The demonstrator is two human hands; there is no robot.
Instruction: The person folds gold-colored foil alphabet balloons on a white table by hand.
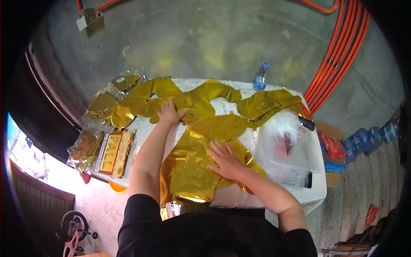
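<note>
A flat, uninflated gold foil balloon is spread over the near middle of the table and hangs past its front edge. My right hand lies open on it, fingers spread and palm down. Another gold foil piece stretches across the back of the table. My left hand rests on its near edge, fingers apart, gripping nothing that I can see. To the right of that piece is a further crumpled gold foil piece.
Clear packets of folded gold foil and a flat printed pack lie along the table's left side. A stack of clear plastic bags covers the right side. A water bottle stands at the back, near the concrete wall.
</note>
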